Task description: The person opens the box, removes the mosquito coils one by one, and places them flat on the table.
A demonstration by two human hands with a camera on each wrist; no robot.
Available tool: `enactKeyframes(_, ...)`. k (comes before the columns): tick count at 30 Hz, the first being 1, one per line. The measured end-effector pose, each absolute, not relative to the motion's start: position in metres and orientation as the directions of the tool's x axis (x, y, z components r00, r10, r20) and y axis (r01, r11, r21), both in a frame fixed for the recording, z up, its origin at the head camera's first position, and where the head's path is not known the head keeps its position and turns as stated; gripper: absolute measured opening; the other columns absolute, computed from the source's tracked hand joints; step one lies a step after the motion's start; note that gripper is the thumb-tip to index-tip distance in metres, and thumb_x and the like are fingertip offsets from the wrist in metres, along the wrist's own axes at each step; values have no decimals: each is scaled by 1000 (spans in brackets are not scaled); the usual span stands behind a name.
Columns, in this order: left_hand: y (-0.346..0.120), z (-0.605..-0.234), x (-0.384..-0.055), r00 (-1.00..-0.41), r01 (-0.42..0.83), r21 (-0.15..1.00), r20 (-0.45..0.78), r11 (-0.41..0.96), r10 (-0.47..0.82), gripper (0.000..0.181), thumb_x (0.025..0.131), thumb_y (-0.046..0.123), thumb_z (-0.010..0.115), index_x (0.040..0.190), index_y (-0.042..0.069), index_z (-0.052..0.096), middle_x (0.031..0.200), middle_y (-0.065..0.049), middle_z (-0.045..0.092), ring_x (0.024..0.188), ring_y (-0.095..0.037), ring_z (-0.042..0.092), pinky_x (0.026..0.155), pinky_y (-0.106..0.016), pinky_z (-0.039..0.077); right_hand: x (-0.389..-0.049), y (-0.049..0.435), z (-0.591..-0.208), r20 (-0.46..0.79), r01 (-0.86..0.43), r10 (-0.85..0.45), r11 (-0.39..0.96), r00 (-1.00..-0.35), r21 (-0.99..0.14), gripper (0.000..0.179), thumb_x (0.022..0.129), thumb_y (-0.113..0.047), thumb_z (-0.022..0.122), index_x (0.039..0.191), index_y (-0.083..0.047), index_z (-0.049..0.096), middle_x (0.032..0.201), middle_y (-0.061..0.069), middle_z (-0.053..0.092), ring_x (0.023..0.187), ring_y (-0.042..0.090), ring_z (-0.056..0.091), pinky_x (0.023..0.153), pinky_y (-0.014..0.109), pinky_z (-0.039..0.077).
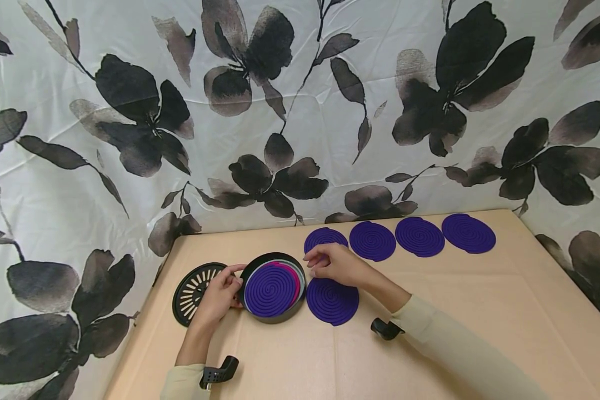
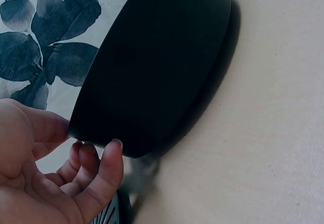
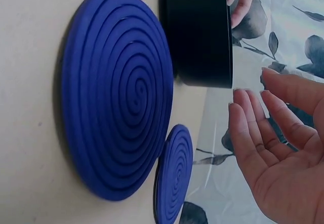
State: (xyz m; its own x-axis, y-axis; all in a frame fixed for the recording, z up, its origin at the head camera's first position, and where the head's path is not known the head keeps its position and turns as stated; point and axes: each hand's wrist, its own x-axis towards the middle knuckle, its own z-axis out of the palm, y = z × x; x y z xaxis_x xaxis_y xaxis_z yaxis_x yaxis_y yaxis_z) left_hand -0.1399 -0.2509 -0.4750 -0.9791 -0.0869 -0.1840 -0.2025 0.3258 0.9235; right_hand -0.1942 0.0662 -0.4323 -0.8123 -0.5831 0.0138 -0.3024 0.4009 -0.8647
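A round black holder [image 1: 272,319] stands on the table with a stack of spiral coasters inside. On top is a blue-purple spiral coaster [image 1: 271,290], with pink and pale edges showing beneath it. My left hand [image 1: 217,294] pinches the holder's left rim between its fingers and thumb. Just off the holder's right side, my right hand [image 1: 337,262] hovers with loosely bent fingers and nothing between them. Below it lies another blue-purple spiral coaster [image 3: 117,97]. The right hand partly covers a coaster [image 1: 325,238] behind it in the head view.
A black disc with radial slots [image 1: 184,300] lies left of the holder, partly behind the left hand. Along the table's back edge run more spiral coasters [image 1: 420,236] in a row. Behind the table hangs a floral cloth [image 1: 300,111].
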Motion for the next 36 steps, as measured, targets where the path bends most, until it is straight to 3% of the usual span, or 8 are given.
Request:
enactKeyframes(10, -251, -476, -137, -985, -172, 926, -153, 336, -84, 36, 105, 4, 49, 139, 12, 57, 94, -8, 46, 72, -21, 54, 57, -32, 59, -193, 47, -430, -4, -268, -608, 356, -794, -895, 35, 87, 5, 73, 121, 5, 67, 109, 19, 70, 91, 18, 70, 79, 24, 59)
enactKeyframes(21, -251, -477, -137, -984, -174, 926, -154, 334, -88, 35, 105, 3, 49, 139, 12, 57, 93, -8, 47, 70, -21, 54, 55, -32, 58, -191, 28, -428, -24, -243, -622, 341, -783, -908, 37, 86, 2, 78, 121, 2, 67, 118, 19, 68, 99, 21, 71, 78, 26, 60)
enactKeyframes(28, -251, -476, -137, -984, -176, 928, -157, 329, -83, 36, 105, 5, 50, 140, 11, 57, 94, -8, 47, 70, -21, 55, 56, -31, 58, -191, 16, -430, -20, -292, -655, 364, -755, -884, 41, 86, -2, 80, 124, 0, 66, 124, 18, 66, 111, 30, 68, 87, 26, 59)
enactKeyframes(36, -251, -478, -137, -985, -171, 925, -151, 340, -84, 36, 105, 4, 50, 139, 13, 58, 93, -7, 46, 73, -22, 56, 55, -32, 58, -188, 4, -435, -54, -305, -646, 431, -762, -849, 45, 87, -7, 80, 130, -3, 64, 130, 14, 65, 123, 29, 62, 104, 40, 52)
